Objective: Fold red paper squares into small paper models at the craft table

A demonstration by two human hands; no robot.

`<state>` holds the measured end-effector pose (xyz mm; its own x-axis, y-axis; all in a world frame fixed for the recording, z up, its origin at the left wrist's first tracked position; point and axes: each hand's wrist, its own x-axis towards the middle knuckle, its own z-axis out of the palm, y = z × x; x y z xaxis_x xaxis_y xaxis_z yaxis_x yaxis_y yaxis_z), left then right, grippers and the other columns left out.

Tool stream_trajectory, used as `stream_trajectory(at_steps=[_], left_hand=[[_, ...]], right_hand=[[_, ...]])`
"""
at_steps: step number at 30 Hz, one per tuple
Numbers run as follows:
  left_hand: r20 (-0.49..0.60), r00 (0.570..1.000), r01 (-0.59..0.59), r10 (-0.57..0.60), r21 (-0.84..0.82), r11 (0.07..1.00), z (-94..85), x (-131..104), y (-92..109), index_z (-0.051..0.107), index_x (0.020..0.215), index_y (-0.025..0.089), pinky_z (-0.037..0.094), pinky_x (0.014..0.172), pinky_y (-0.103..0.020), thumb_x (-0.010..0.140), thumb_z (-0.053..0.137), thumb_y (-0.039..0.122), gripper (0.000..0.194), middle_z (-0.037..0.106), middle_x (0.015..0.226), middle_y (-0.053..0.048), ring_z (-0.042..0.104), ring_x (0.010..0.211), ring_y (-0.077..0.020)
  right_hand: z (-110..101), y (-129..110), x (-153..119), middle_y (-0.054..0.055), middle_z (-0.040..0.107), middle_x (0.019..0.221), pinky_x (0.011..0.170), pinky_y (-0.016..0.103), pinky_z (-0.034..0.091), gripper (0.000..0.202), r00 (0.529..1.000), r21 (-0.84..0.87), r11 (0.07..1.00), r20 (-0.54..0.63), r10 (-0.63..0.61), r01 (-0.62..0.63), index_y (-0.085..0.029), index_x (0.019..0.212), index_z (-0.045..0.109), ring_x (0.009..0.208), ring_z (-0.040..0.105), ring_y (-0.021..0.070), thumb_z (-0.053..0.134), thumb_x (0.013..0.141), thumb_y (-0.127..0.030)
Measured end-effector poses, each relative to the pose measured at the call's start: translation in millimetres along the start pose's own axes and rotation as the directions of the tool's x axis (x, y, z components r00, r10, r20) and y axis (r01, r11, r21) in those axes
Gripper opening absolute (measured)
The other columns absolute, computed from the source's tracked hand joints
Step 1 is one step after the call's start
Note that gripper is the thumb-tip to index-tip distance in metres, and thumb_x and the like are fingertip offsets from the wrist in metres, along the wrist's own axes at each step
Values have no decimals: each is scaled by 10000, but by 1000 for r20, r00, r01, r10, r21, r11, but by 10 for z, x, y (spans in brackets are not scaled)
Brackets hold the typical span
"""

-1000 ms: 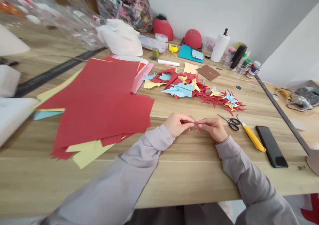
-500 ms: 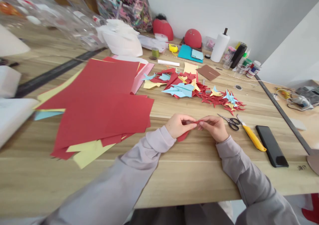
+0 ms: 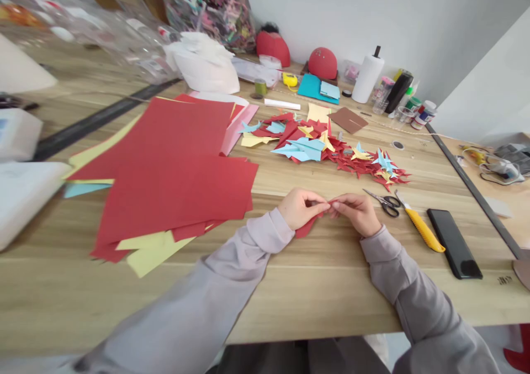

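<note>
Between my two hands is a small piece of red paper (image 3: 306,228), its lower part hanging out below my left fingers. My left hand (image 3: 301,207) pinches it from the left, thumb and forefinger pressed together. From the other side my right hand (image 3: 359,211) grips the same paper at its tip, close against the left fingertips. Most of the paper's upper part is covered by my fingers. Beyond my hands lies a heap of folded paper shapes, among them a light blue paper plane (image 3: 301,149). Scissors (image 3: 387,204) lie just right of my right hand.
Large red sheets (image 3: 174,169) are stacked at left over yellow ones. On the right lie a yellow utility knife (image 3: 424,229) and a black phone (image 3: 454,243). A white paper roll (image 3: 368,79), bottles and a tape measure (image 3: 289,79) stand along the back.
The whole view has shifted slightly, so things appear a little further right. Both hands stay closed on the red paper with barely any movement of their own.
</note>
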<state>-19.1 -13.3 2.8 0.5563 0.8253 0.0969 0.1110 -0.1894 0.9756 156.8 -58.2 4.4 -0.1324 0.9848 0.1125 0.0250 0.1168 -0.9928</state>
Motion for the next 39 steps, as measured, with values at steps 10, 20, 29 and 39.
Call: stream_trajectory(at_steps=[10,20,29,39], left_hand=[[7,986,-163,164,161,973,-4,-39,47,677,682,132,423,507,-195,778,566,206,164,625,595,-18,537,504,-91],[159,906,-402,393,618,676,-86,-41,30,689,728,158,408,579,-236,851,496,197,233,602,655,-31,547,613,-122],[334,899,-418,283,845,334,-98,-56,30,681,860,159,426,575,-283,916,374,244,323,608,773,-63,577,667,-164],[347,900,-420,266,854,307,-80,-47,24,662,803,151,428,566,-288,875,406,198,270,589,751,-61,553,637,-157]], right_hand=[[-7,13,-2,32,706,694,583,253,536,214,1000,-15,1000,30,-7,8,-173,796,727,583,639,126,695,759,-381],[-31,-42,-37,91,713,874,715,324,547,232,974,-376,898,78,-214,227,-176,960,682,775,675,181,585,847,-355],[7,40,-11,84,704,858,733,286,544,207,826,-753,400,329,-458,522,-172,964,649,796,660,164,449,935,-215],[37,5,-23,126,653,846,723,322,529,338,772,-818,32,527,-355,574,-120,920,623,771,612,188,286,950,-114]])
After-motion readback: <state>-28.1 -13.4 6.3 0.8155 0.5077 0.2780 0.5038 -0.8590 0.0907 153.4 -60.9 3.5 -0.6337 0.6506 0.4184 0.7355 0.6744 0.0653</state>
